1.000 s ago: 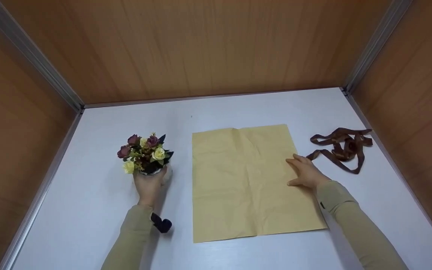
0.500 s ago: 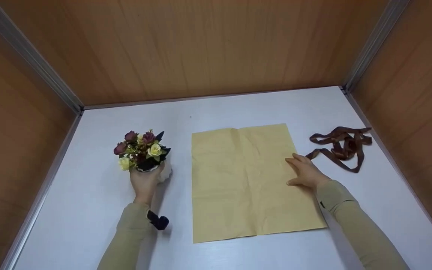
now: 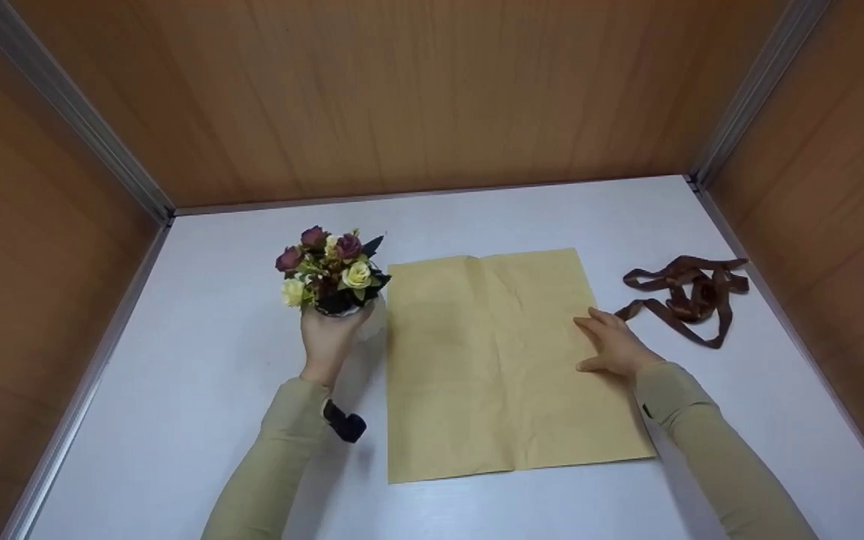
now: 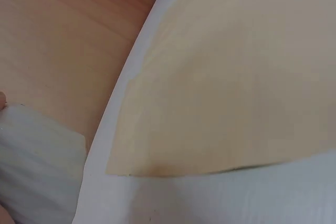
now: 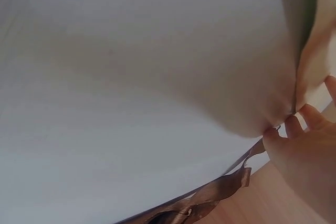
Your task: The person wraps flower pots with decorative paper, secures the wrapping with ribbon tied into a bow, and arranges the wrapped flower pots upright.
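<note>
Roses [image 3: 333, 274] in a pale pot [image 4: 42, 166] held by the left hand [image 3: 327, 341], kraft paper [image 3: 447, 375] under the right hand [image 3: 612, 346].
I see the roses just beside the far end of the paper's left edge, blooms pointing up and toward the back panel [image 3: 402, 97]; the pot's axis runs below them, mostly hidden by the palm. The left grip is wrapped round the pot; the right grip is wide, thumb and fingers spread on the paper's right edge. The paper's crease and long axis run front to back on the desk [image 3: 177, 375]. The left wrist view gives me the pot's wall, the right wrist view the fingertips [image 5: 293, 124] at the paper's edge; only the head view shows the whole brown ribbon [image 3: 691, 296].
</note>
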`<state>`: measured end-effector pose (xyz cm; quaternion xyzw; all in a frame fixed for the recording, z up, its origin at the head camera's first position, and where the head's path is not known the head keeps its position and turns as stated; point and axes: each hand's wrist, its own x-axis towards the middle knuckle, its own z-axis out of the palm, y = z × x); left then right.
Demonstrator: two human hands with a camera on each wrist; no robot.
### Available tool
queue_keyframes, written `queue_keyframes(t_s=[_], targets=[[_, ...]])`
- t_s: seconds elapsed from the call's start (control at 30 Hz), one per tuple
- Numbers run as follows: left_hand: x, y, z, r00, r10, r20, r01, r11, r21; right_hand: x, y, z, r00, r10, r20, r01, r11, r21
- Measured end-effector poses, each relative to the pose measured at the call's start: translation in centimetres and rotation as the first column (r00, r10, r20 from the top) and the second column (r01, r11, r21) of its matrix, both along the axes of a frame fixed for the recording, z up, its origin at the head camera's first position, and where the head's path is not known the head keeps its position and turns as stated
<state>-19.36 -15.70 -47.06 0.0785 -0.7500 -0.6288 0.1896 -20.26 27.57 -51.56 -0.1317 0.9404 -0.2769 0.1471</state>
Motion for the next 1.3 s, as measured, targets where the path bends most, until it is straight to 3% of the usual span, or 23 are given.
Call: queue_keyframes(t_s=[0.2, 0.5, 0.83, 1.3], targets=[[-0.4, 3.1, -0.2, 0.996, -0.091, -0.009, 0.092, 0.991, 0.093, 0.0, 0.1, 0.0, 1.000, -0.001, 0.007, 0.001, 1.000, -0.013], [-0.3, 7.6, -0.8, 0.984, -0.180, 0.013, 0.179, 0.982, 0.064, 0.0, 0.1, -0.1, 0.999, -0.015, 0.028, 0.016, 1.000, -0.026], [-0.1, 11.8, -1.5, 0.957, -0.286, 0.055, 0.284, 0.958, 0.046, 0.1, 0.3, 0.1, 1.000, 0.002, 0.017, -0.001, 1.000, -0.023], [0.4, 16.7, -3.4, 0.925, -0.371, 0.079, 0.368, 0.928, 0.057, 0.2, 0.2, 0.1, 1.000, 0.021, -0.024, -0.021, 1.000, -0.018]])
